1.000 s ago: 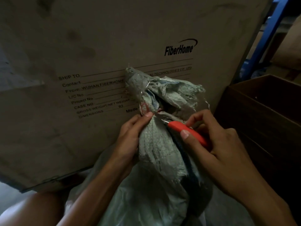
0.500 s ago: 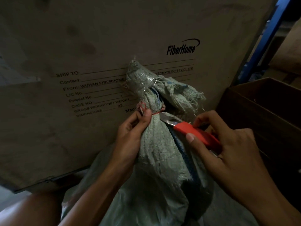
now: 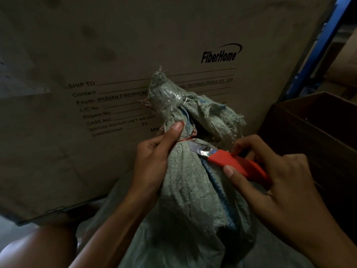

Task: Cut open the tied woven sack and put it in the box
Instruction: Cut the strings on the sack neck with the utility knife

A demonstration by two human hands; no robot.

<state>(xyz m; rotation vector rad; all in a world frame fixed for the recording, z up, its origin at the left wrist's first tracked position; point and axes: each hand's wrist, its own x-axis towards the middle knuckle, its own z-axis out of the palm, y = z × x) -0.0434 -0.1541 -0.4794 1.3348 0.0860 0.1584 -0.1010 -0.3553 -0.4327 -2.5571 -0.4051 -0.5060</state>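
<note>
Gripping the sack (image 3: 185, 180) by its neck with your left hand (image 3: 154, 157), you hold a knife (image 3: 237, 163) to it with your right hand (image 3: 270, 180).
Your left fingers curl round the gathered neck, the thumb lying up across the red tie (image 3: 184, 139). Your right hand pinches the red handle, and the blade's tip touches the sack just below the tie, right of your left thumb. The sack stands upright between your hands, in front of the printed carton (image 3: 116, 74), its frayed mouth flopping right above the blade. The open brown box (image 3: 309, 122) sits to the right, apart from the sack.
</note>
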